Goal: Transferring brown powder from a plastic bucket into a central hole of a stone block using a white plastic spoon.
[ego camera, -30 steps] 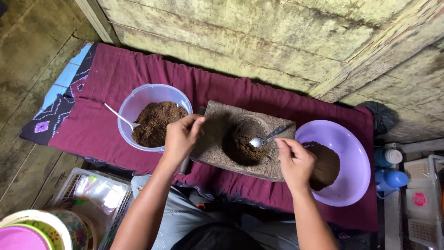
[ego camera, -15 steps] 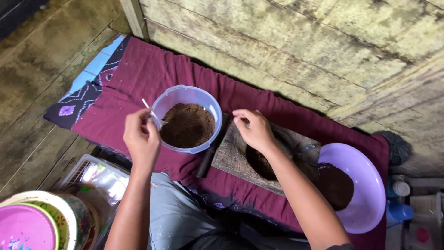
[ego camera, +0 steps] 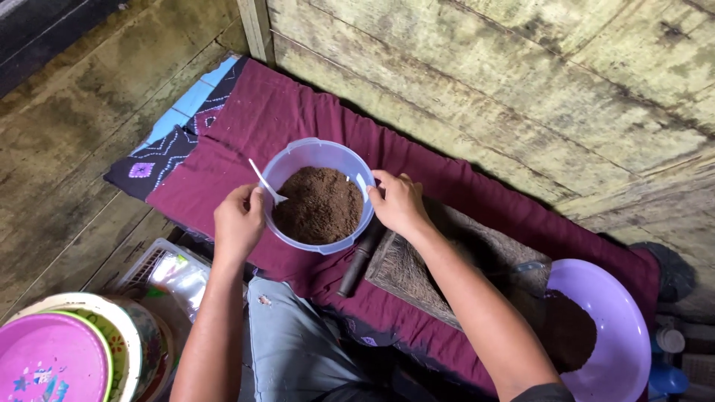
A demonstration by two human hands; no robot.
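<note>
Holding the clear plastic tub [ego camera: 319, 195] of brown powder at both sides, the person has it nearly full, while some powder remains in the purple basin [ego camera: 618, 350] at four o'clock. The left hand [ego camera: 238, 222] grips the nine o'clock rim, fingers curled together beside a white spoon [ego camera: 266, 183]. The right hand [ego camera: 399, 204] presses the three o'clock rim, fingers slightly bent and close.

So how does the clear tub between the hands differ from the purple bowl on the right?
The clear plastic tub is see-through and deep with upright walls; the purple bowl is opaque, wider and shallower. The tub is held on both sides by the left hand and right hand; the bowl sits untouched. Both hold brown powder and rest on the maroon cloth.
</note>
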